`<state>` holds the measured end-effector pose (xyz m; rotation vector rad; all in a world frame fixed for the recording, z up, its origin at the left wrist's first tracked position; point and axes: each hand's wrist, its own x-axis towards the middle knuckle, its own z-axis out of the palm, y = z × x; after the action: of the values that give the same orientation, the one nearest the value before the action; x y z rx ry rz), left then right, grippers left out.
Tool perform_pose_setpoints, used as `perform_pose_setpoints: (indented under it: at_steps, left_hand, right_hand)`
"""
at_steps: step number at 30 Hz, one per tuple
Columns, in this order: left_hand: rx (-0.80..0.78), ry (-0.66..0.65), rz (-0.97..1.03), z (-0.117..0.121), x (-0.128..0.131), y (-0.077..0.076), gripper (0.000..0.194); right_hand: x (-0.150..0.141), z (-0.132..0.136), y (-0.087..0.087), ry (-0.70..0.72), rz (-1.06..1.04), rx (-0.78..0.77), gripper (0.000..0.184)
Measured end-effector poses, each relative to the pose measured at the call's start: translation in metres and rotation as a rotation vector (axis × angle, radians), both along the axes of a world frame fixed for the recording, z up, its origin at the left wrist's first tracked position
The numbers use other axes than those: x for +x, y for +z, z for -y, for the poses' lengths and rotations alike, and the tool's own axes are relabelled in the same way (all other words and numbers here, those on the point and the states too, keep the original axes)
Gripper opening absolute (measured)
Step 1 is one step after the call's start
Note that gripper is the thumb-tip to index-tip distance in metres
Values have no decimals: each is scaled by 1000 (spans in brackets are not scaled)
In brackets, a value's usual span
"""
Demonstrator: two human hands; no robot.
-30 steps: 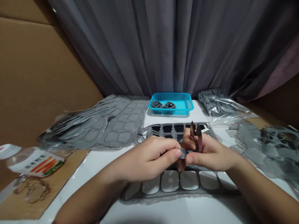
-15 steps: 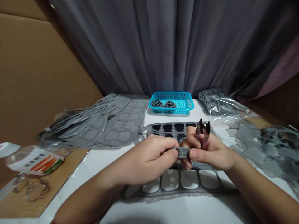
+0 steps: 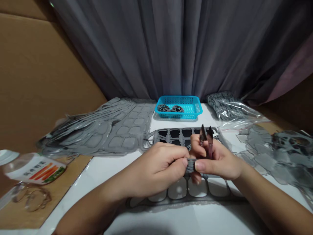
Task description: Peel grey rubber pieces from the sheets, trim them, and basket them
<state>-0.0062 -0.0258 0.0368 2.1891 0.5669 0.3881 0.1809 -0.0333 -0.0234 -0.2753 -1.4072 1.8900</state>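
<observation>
My left hand [image 3: 156, 169] and my right hand [image 3: 217, 163] meet above the table, pinching a small grey rubbery strip [image 3: 191, 164] between them. The strip is bunched up between my thumbs and fingers. My right hand also holds a pair of dark thread snips [image 3: 206, 138], blades pointing up and slightly apart. Below my hands lies a grey moulded lattice frame [image 3: 178, 192] with rounded openings. Its middle is hidden by my hands, and its far part [image 3: 186, 133] shows beyond them.
A blue mesh basket [image 3: 178, 115] holds dark grey loops [image 3: 170, 108] at the back. Stacked grey moulded sheets [image 3: 107, 130] lie to the left, a plastic bag of grey pieces [image 3: 227, 109] at back right, and a grey pile [image 3: 276, 156] at right. A labelled bottle [image 3: 31, 168] lies at left.
The grey strip was stretched flat between my hands and is now bunched up. My hands have moved closer together, and the snips have shifted left.
</observation>
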Motion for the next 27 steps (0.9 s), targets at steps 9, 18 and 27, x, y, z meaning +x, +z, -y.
perform_pose_setpoints:
  at_steps: [9,18,27]
  left_hand:
    - [216,58,12,1,4,-4,30]
    - [448,141,154,2,6,-19,23]
    - [196,291,171,3,9,-18,29]
  right_hand:
    - [0,3,3,-64,-10,-14,32]
    - [-3,8,10,-134,1,35,33]
    - [16,3,16,-811,427,573,58]
